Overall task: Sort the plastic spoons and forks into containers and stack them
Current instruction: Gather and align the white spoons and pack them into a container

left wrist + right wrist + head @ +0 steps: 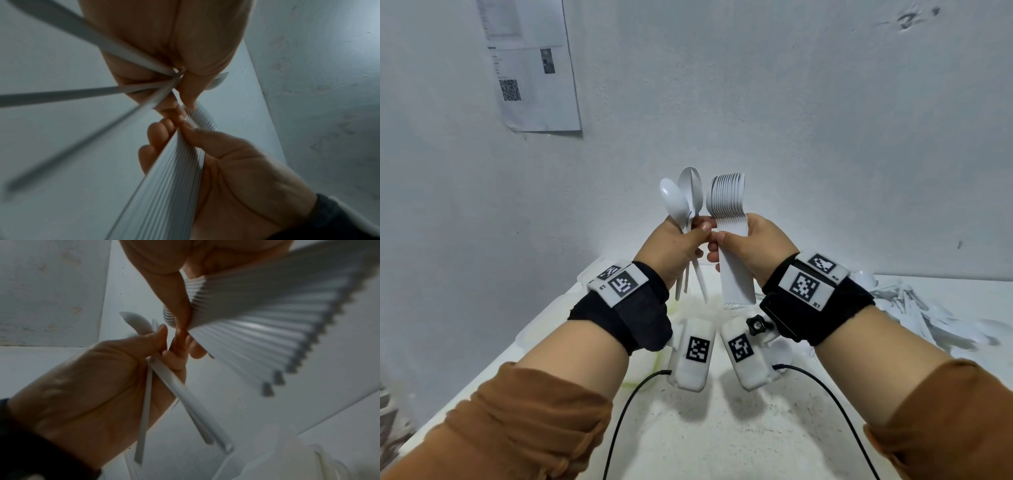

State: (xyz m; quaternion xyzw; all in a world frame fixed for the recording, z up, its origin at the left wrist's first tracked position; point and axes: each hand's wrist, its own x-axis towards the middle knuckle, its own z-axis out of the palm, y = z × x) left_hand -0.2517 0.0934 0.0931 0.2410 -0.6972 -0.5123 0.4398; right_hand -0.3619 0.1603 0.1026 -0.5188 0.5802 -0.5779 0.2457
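Left hand (676,245) grips three loose spoons (683,202) — right hand (753,246) clutches nested ribbed spoon stack (727,202); cutlery heap (914,311) on table (688,428).

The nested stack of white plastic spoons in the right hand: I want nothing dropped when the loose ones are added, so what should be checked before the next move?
1. Right hand grips the nested stack of white plastic spoons firmly at the necks: ok.
2. Stack neatly nested, bowls up, handles aligned: ok.
3. Left hand holds the few loose white plastic spoons: ok, but their handles splay apart.
4. Loose spoons face the same way as the stack: not ok, bowls turned at different angles.
5. Hands close enough to pass one across: ok, thumbs nearly meet.
6. Container ready below on the white table: cannot tell, arms hide it.
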